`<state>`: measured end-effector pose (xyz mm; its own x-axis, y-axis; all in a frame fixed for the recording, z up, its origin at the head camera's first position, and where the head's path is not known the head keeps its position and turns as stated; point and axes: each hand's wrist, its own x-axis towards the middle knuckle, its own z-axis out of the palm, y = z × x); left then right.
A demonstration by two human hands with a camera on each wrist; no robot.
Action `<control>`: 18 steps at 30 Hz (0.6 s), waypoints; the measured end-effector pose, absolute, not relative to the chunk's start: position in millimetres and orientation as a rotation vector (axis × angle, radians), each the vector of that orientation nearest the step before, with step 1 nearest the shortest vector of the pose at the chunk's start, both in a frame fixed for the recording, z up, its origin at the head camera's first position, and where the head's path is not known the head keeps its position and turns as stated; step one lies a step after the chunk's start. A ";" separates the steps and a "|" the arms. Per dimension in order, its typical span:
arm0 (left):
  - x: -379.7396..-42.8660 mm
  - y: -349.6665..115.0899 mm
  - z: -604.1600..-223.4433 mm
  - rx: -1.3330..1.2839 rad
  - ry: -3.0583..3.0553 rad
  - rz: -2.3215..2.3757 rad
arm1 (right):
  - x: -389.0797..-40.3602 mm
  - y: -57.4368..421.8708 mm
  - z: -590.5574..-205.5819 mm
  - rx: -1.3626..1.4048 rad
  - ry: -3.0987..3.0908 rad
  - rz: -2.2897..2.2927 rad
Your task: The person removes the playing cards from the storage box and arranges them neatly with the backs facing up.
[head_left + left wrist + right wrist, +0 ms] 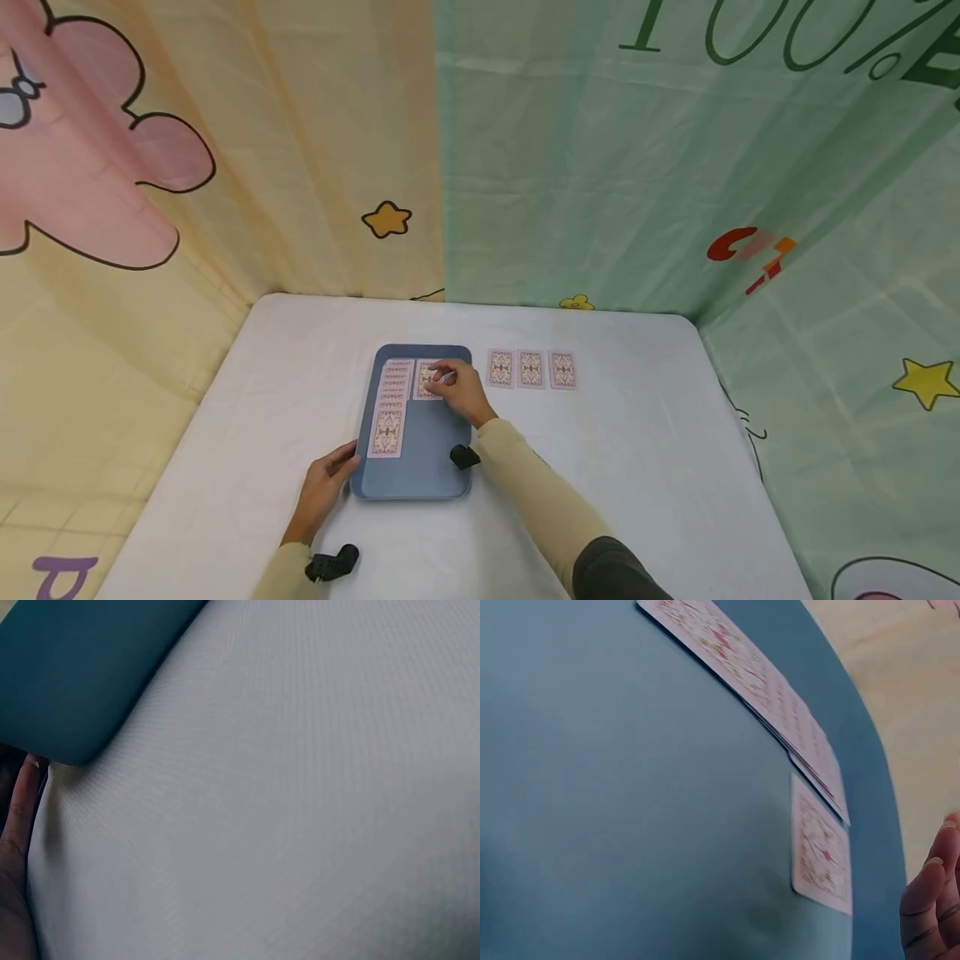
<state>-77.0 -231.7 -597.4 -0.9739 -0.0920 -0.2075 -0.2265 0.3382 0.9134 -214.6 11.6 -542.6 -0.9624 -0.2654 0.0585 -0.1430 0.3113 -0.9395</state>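
Dark grey fabric (622, 575) on the upper part of a beige right sleeve (536, 487) lies nearest the head camera. Beyond it, a blue-grey rectangular tray with rounded corners (431, 457) sits on a white-covered table (637, 450). Along the tray's left side, a column of overlapping red-and-white patterned playing cards (387, 433) is laid, back sides up, the lowest card fully exposed. One matching single card (422, 382) lies beside the column's upper end. Outside, just right of the tray, three matching cards (531, 369) lie in a spaced row. Assessment: left column apparently laid, second column begun with one card, three cards not yet in the tray. The right hand (463, 394) is over the single card, thumb and fingertips apart, nothing visible between them. The left hand (322, 487) is at the tray's lower left edge, fingers fairly straight.

Left wrist view: a finger touches the tray near its corner; no cards are visible.

Right wrist view: the single card lies flat, near the column's end, with bent fingers clear of it.
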 end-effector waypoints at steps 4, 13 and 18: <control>-77.0 -231.8 -597.5 -0.295 2.469 1.728 | -209.5 -6.6 -551.8 -0.423 2.443 -1.723; -78.1 -232.0 -596.8 -0.290 2.457 1.731 | -194.5 -38.2 -567.2 -0.403 2.478 -1.504; -75.8 -231.8 -596.9 -0.271 2.473 1.750 | -188.1 -49.3 -569.4 -0.391 2.534 -1.406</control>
